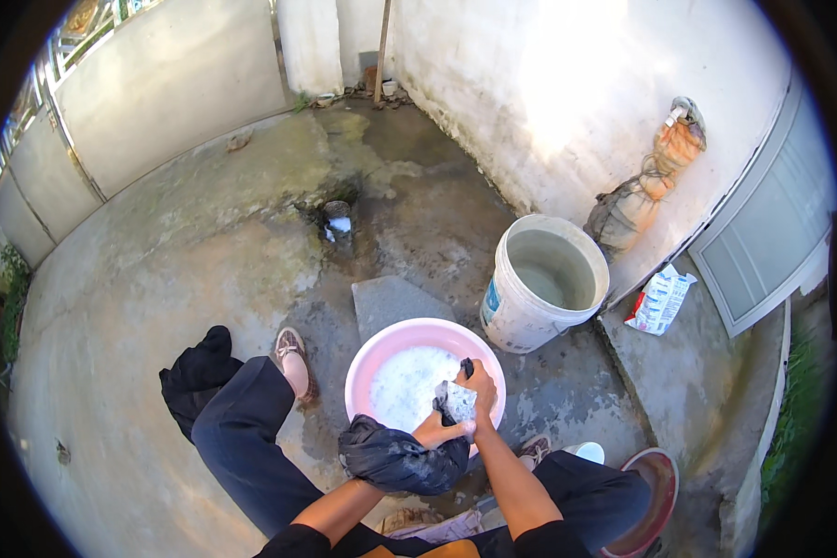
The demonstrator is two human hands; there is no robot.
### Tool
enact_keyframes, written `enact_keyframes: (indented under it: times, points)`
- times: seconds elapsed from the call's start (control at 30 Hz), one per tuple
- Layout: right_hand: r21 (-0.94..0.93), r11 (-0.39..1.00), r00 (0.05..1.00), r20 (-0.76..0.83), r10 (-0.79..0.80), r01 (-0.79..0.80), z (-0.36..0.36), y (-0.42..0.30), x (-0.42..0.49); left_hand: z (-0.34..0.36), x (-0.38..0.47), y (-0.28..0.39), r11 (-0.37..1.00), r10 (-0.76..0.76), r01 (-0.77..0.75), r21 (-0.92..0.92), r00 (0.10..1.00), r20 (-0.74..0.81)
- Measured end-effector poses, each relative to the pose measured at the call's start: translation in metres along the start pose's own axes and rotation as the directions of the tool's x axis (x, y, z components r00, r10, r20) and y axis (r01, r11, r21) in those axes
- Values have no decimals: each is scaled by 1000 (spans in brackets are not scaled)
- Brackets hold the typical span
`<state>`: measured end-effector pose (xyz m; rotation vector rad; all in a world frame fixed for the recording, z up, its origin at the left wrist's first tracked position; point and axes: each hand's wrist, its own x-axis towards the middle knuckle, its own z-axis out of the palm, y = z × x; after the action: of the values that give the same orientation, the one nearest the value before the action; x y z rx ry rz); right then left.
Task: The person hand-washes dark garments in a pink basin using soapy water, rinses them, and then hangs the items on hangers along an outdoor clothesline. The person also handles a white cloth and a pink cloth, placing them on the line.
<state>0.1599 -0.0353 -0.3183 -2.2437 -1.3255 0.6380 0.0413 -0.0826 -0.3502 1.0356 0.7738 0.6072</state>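
Note:
Before me on the wet concrete stands a pink plastic basin (358, 390) holding white, sudsy water (408, 382). A black wet garment (401, 457) is bunched over my left forearm and the near rim of the basin. My left hand (441, 430) grips a part of this cloth at the basin's right side. Just beyond it, my right hand (481, 390) is closed on another part, with a dark bit poking out above the fingers. Foam coats the stretch of cloth between the two hands.
A large white bucket (509, 307) with water stands beyond the basin, right of a flat stone slab (394, 303). A printed plastic packet (661, 300) rests on the ledge near a door (767, 216). Black cloth (199, 370) lies left of my leg; a reddish basin (659, 488) sits at right.

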Motion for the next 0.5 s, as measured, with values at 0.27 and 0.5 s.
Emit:
enact_keyframes:
  times: [0.27, 0.5]
  points:
    - [297, 947, 934, 287, -214, 125, -39, -3, 4, 19, -2, 19, 979, 37, -53, -199, 996, -83]
    - [945, 189, 822, 325, -469, -266, -84, 11, 16, 17, -13, 68, 852, -145, 140, -505, 989, 29]
